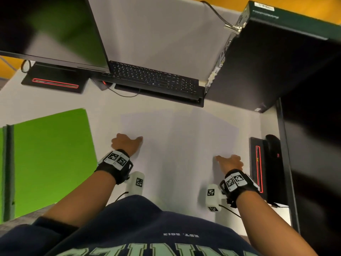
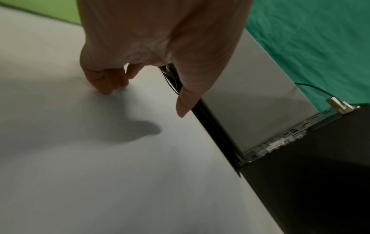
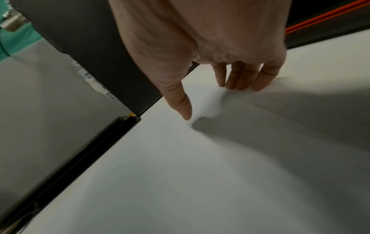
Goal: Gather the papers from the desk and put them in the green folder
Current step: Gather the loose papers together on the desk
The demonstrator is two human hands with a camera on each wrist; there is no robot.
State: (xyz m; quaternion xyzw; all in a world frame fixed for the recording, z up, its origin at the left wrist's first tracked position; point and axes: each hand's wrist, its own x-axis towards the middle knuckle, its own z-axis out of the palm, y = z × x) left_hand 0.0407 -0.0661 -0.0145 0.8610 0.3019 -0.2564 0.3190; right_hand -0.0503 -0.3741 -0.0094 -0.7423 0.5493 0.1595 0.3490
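White papers lie overlapping in the middle of the white desk, hard to tell apart from it. The green folder lies flat at the left. My left hand rests on the papers' left part; in the left wrist view its bent fingertips touch the paper and the thumb hangs free. My right hand is on the papers' right part. In the right wrist view its fingertips press the sheet and wrinkle it slightly; a sheet edge runs off to the right.
A black keyboard lies just behind the papers, under a dark monitor. A black computer tower stands at the back right. A mouse on a black pad sits close to my right hand.
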